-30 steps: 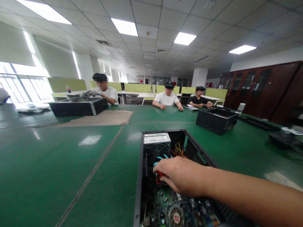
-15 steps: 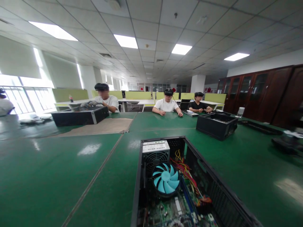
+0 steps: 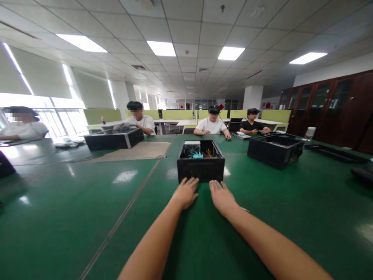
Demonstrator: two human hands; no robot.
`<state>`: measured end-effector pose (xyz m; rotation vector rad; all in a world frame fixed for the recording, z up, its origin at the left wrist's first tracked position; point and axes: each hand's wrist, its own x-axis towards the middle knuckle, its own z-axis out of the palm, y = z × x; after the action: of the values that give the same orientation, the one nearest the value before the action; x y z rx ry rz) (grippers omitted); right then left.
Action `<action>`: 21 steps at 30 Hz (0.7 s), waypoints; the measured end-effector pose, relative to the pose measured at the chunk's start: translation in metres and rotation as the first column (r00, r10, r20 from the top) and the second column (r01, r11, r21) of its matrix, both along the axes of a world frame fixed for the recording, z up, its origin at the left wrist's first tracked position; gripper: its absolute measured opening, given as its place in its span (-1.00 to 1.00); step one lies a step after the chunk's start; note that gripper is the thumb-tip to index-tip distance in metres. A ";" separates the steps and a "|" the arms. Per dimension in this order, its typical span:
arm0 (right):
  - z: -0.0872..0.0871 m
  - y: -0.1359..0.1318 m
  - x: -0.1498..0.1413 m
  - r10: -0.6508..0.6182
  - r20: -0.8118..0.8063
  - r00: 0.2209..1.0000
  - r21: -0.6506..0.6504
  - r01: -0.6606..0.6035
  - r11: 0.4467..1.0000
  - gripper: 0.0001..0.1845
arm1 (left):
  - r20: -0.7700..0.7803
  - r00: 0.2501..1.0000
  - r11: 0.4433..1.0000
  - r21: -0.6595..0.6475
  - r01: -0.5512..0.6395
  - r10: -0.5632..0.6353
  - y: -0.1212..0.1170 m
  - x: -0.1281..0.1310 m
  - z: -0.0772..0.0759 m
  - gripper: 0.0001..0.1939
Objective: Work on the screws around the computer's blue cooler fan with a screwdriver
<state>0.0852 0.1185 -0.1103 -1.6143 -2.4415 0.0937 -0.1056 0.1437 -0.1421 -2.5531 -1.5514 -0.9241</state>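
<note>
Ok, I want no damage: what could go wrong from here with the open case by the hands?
If pushed, the open case could skew, since the left hand and right hand lie open at its near side without gripping it. Its open top leaves the turquoise fan and yellow wires exposed, so something might drop in. A thin object beside the right forearm might get knocked.

The tabletop is glossy — the case smooth.

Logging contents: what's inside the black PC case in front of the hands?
Visible inside the black PC case: a power supply, a turquoise fan, yellow wires. The near wall hides the lower interior.
</note>
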 end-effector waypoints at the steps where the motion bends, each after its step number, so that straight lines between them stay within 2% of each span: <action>1: -0.007 0.005 -0.009 0.006 0.012 1.000 0.015 -0.006 1.000 -0.66 | 0.042 0.994 0.995 -0.004 -0.099 0.099 0.013 -0.004 -0.001 -0.70; 3: -0.019 0.007 -0.020 0.014 0.025 1.000 0.046 -0.015 0.999 -0.62 | 0.095 0.979 0.984 -0.022 -0.179 0.180 0.026 -0.014 -0.007 -0.75; 5: -0.029 0.003 -0.022 0.010 0.025 1.000 0.076 -0.011 0.997 -0.62 | 0.124 0.973 0.981 -0.036 -0.192 0.195 0.025 -0.021 -0.014 -0.77; 8: -0.037 0.001 -0.013 -0.048 0.006 0.999 0.100 0.048 0.994 -0.66 | 0.151 0.981 0.993 -0.045 -0.113 0.119 0.014 -0.019 -0.018 -0.80; 12: -0.042 0.005 -0.001 -0.115 -0.019 0.993 0.049 0.116 0.992 -0.68 | 0.192 0.981 0.998 -0.055 -0.011 0.021 0.003 -0.003 -0.012 -0.82; 16: -0.045 0.007 -0.001 -0.136 -0.052 0.989 0.024 0.137 0.990 -0.55 | 0.234 0.969 0.991 -0.081 0.106 -0.084 0.000 0.009 -0.009 -0.83; 21: -0.043 0.006 -0.003 -0.134 -0.082 0.988 0.003 0.135 0.991 -0.59 | 0.233 0.962 0.979 -0.111 0.169 -0.140 0.000 0.010 -0.011 -0.81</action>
<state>0.0826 0.1244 -0.1530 -1.7306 -2.2630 0.1253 -0.0960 0.1438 -0.1527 -2.7788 -1.5268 -1.2052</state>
